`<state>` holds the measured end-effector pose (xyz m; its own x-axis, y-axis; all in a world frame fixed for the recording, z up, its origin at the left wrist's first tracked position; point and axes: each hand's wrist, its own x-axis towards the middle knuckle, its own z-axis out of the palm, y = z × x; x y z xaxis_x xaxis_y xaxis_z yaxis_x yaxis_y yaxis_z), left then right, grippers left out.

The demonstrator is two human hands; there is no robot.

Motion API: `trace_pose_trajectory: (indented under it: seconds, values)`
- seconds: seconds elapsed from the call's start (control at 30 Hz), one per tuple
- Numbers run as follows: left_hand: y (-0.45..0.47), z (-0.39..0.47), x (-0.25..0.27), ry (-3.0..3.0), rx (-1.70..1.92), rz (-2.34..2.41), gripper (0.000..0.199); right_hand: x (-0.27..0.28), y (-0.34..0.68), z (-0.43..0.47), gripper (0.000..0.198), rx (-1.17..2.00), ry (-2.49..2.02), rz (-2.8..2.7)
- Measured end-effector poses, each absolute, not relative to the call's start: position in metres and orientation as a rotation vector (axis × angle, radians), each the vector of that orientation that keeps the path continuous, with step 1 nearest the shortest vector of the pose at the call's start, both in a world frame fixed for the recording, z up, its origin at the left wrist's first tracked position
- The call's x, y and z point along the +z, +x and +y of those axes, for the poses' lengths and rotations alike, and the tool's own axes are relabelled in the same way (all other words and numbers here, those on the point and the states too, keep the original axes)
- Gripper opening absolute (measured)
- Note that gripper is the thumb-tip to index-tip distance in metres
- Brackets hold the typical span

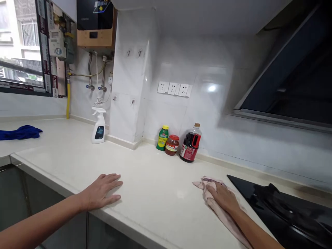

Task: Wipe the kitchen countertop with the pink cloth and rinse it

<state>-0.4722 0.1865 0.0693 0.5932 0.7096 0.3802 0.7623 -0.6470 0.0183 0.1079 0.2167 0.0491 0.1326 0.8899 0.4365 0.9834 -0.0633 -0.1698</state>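
Note:
My left hand rests at the front edge of the white countertop, palm down with fingers spread, holding nothing. On the right, my right hand presses a pale pink cloth against the counter, just left of the black gas stove. The cloth bunches ahead of the fingers and trails back under the forearm. Some of my right fingertips are hidden in its folds. Beyond the hands, near the wall, stand a green bottle with a yellow cap, a red-lidded jar and a large dark sauce bottle.
A white spray bottle stands by the wall pillar at the left. Farther left lies a blue cloth. Wall sockets sit above the bottles, and a dark range hood slopes over the stove. A water heater hangs at upper left.

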Motion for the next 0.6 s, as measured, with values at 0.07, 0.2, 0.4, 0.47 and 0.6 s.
trace_pose_trajectory:
  seconds: [0.07, 0.2, 0.4, 0.47, 0.6]
  values:
    - [-0.472, 0.188, 0.069, -2.658, -0.574, -1.208, 0.051, 0.052, 0.093, 0.252, 0.043, -0.260, -2.037, -1.810]
    - [-0.470, 0.190, 0.068, -2.651, -0.612, -1.180, 0.046, 0.052, 0.058, 0.323, 0.049, -0.187, -2.051, -1.848]
    - [-0.468, 0.188, 0.068, -2.672, -0.656, -1.194, 0.044, 0.052, -0.007, 0.394, 0.060, -0.117, -2.031, -1.921]
    - [-0.467, 0.187, 0.068, -2.685, -0.678, -1.201, 0.045, 0.054, -0.030, 0.406, 0.061, -0.097, -1.999, -1.961]
    - [-0.468, 0.186, 0.068, -2.709, -0.718, -1.204, 0.048, 0.059, -0.079, 0.424, 0.054, -0.039, -1.868, -2.071]
